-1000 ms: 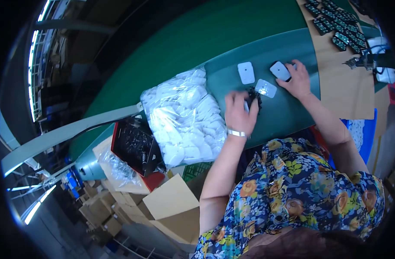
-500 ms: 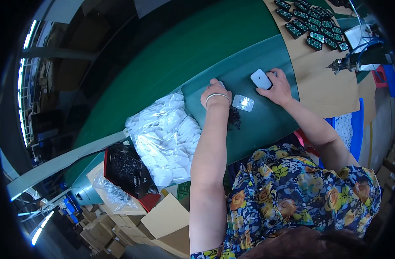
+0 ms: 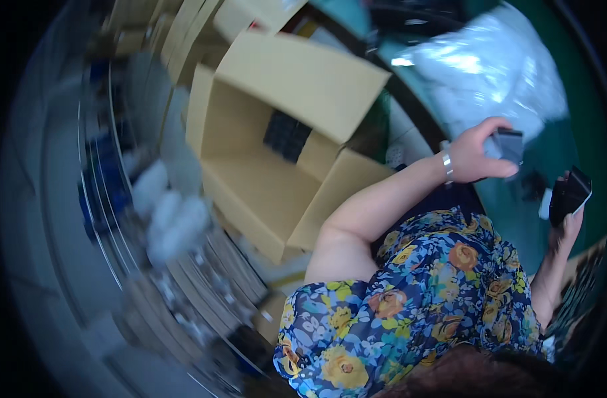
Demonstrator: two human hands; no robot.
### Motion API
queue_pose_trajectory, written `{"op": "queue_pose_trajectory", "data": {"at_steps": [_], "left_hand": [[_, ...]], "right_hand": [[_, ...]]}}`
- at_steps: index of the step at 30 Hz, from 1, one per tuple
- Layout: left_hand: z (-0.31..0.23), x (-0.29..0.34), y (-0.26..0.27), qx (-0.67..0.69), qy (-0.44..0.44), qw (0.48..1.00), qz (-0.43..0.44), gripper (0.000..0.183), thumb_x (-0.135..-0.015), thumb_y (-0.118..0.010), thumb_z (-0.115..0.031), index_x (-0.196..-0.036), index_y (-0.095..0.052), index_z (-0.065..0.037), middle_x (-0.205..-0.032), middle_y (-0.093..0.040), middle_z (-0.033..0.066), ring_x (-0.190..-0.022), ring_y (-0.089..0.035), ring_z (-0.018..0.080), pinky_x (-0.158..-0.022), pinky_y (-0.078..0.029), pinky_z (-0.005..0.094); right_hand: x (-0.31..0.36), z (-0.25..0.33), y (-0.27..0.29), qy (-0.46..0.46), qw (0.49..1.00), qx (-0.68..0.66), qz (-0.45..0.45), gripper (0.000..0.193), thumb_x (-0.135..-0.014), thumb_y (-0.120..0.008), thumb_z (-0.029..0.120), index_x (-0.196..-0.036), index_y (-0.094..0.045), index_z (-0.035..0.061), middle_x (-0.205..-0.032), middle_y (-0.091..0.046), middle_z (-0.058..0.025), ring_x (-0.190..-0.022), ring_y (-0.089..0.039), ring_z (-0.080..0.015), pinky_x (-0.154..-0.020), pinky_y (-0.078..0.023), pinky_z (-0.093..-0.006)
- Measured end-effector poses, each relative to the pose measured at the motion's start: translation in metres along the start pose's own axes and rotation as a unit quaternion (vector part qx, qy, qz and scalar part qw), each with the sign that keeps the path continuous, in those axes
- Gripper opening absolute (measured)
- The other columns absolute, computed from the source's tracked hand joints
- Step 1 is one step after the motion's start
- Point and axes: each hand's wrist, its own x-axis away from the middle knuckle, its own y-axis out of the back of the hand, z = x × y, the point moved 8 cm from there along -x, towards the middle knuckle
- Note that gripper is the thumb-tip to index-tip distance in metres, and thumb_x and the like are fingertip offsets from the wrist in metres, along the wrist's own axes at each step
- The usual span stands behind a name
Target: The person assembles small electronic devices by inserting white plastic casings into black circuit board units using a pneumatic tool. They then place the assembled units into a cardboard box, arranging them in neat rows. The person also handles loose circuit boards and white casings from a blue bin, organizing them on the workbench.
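Observation:
My left hand (image 3: pixel 474 154), with a metal bangle at the wrist, is closed around grey, box-like plastic pieces (image 3: pixel 509 144) in front of the clear bag of white plastic parts (image 3: pixel 492 66). Farther right, my right hand (image 3: pixel 567 229) grips black plastic cases (image 3: pixel 567 198); blur and the fingers hide how many. A small white plastic cover (image 3: pixel 545 204) shows beside that hand. Between the hands, a smudge of tiny dark bits (image 3: pixel 534 186) lies on the green work surface (image 3: pixel 515 219).
On my left stands an open cardboard box (image 3: pixel 250 179) with dark pieces stacked inside (image 3: pixel 287 136), its flaps spread outward. Blurred stacked cardboard (image 3: pixel 210 272), white bundles (image 3: pixel 174 215) and blue items (image 3: pixel 108 172) are beyond it.
The view has swung left toward the cardboard box. My left hand now holds grey pieces, while black cases are in my right hand, which held a white-faced case before.

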Motion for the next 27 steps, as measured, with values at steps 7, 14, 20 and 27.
{"op": "queue_pose_trajectory", "data": {"at_steps": [7,14,20,27], "left_hand": [[-0.045,0.288,0.284,-0.100,0.173,0.856,-0.477,0.062,-0.064,-0.074,-0.021,-0.116,-0.043,-0.005,-0.095,-0.057,0.0063,-0.082,-0.056,0.0154,-0.070,-0.048,0.0282],[0.069,0.329,0.313,-0.276,0.541,0.666,-0.434,0.067,-0.063,-0.071,-0.033,-0.117,-0.043,-0.004,-0.098,-0.061,0.0142,-0.084,-0.061,0.0242,-0.076,-0.048,0.0336],[0.138,0.271,0.225,-0.112,0.600,0.715,-0.341,0.066,-0.065,-0.069,-0.035,-0.119,-0.041,-0.008,-0.111,-0.056,0.0171,-0.103,-0.055,0.0259,-0.086,-0.044,0.0340],[0.145,0.235,0.170,-0.207,0.550,0.746,-0.312,0.067,-0.068,-0.069,-0.031,-0.122,-0.035,-0.012,-0.109,-0.052,0.0156,-0.095,-0.056,0.0323,-0.081,-0.046,0.0394]], "right_hand": [[0.030,0.081,-0.398,0.194,0.849,0.216,0.441,0.071,-0.058,-0.074,0.028,-0.117,-0.047,0.0001,-0.120,-0.046,-0.0155,-0.113,-0.043,-0.0265,-0.098,-0.030,-0.0346],[0.036,-0.018,-0.554,0.083,0.739,0.422,0.518,0.066,-0.059,-0.070,0.044,-0.106,-0.056,-0.0003,-0.105,-0.052,-0.0186,-0.100,-0.048,-0.0347,-0.089,-0.040,-0.0376],[0.037,-0.089,-0.483,0.046,0.487,0.691,0.533,0.065,-0.061,-0.071,0.043,-0.114,-0.055,0.0097,-0.121,-0.046,-0.0115,-0.113,-0.043,-0.0309,-0.093,-0.040,-0.0381],[0.028,-0.146,-0.432,0.035,0.450,0.690,0.565,0.064,-0.063,-0.070,0.039,-0.116,-0.052,0.0089,-0.129,-0.037,-0.0110,-0.119,-0.036,-0.0318,-0.097,-0.035,-0.0394]]}}
